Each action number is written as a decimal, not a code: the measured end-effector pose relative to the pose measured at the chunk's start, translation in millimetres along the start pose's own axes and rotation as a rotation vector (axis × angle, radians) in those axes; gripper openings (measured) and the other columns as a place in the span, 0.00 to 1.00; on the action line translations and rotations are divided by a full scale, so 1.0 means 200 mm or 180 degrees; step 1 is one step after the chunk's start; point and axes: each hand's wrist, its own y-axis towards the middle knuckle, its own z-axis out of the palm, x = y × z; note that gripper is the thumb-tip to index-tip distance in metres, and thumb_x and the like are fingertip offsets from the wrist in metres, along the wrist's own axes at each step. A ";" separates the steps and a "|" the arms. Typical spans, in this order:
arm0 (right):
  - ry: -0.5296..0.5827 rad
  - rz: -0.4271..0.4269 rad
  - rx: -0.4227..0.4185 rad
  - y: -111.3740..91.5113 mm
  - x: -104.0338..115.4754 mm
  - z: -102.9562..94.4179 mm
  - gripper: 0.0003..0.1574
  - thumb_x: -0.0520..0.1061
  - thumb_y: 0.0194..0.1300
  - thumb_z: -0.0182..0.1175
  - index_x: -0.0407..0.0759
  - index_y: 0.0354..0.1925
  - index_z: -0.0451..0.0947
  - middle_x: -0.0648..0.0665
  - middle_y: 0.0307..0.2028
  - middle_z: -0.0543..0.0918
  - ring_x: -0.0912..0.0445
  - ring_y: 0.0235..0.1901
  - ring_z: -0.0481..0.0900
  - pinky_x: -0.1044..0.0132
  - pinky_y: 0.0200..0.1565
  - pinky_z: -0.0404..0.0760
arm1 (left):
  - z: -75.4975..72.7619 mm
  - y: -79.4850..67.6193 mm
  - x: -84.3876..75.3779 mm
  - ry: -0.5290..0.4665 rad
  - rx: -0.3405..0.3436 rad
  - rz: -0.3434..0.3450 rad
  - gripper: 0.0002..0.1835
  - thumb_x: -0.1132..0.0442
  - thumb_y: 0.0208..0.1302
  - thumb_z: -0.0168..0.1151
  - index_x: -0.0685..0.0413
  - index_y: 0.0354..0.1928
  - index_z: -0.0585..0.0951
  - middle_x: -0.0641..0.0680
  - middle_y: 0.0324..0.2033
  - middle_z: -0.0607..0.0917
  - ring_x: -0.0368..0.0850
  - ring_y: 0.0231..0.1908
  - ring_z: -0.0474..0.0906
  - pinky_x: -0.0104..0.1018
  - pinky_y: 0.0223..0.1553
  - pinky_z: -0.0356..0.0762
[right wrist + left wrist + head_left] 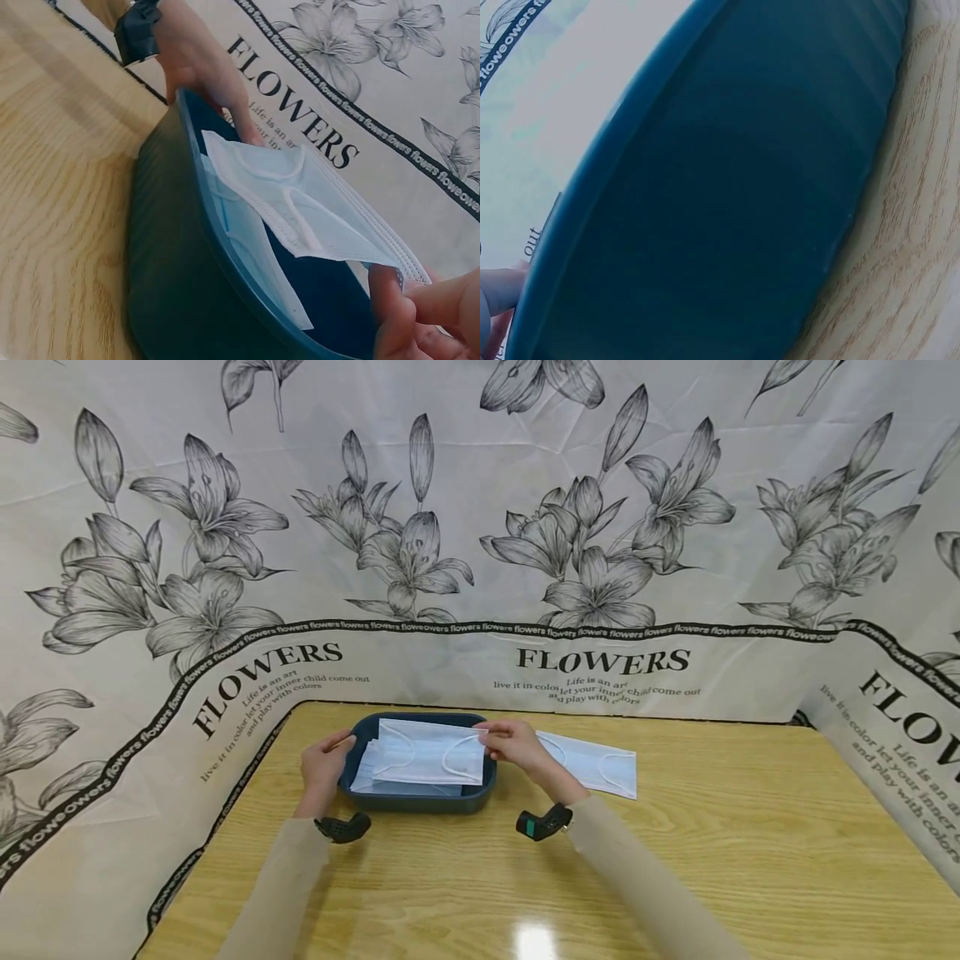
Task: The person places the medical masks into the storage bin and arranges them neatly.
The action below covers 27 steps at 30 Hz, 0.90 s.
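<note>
A dark blue-green plastic basin (420, 805) stands on the table with light-blue face masks (251, 259) lying inside it. My left hand (322, 768) grips the basin's left end at the rim; in the left wrist view only a bit of a finger (501, 291) shows at the rim. Between thumb and fingers, my right hand (517, 747) pinches the right edge of a pleated face mask (427, 752) with white ear loops. That mask is spread out over the basin's opening, above the others. In the right wrist view its far end (247, 161) reaches towards my left hand.
Another face mask (600, 767) lies flat on the wooden table (720, 843), right of the basin and partly behind my right wrist. A white cloth (750, 672) with printed flowers and lettering hangs along the table's back and sides.
</note>
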 end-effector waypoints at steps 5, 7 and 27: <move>-0.0153 -0.0045 -0.0009 0.01 0.03 0.04 0.20 0.36 0.68 0.55 0.29 0.56 0.76 0.55 0.21 0.79 0.66 0.23 0.75 0.78 0.28 0.75 | 0.01 0.00 0.00 -0.0005 0.0001 0.0015 0.18 0.60 0.65 0.61 0.60 0.55 0.81 0.63 0.59 0.77 0.57 0.62 0.70 0.50 0.64 0.68; -0.0210 -0.0095 0.0003 0.01 0.03 0.06 0.19 0.35 0.67 0.55 0.29 0.55 0.76 0.55 0.21 0.80 0.66 0.23 0.76 0.77 0.28 0.75 | 0.01 0.00 0.00 -0.0008 -0.0001 0.0018 0.18 0.60 0.65 0.61 0.60 0.54 0.81 0.63 0.59 0.78 0.57 0.62 0.71 0.50 0.63 0.68; -0.0518 -0.0246 0.0008 0.04 -0.01 0.14 0.15 0.38 0.66 0.60 0.30 0.48 0.80 0.38 0.28 0.87 0.64 0.21 0.79 0.53 0.36 0.84 | 0.02 0.00 0.01 0.0012 -0.0075 0.0082 0.18 0.60 0.65 0.61 0.60 0.54 0.82 0.64 0.57 0.79 0.58 0.59 0.73 0.50 0.61 0.70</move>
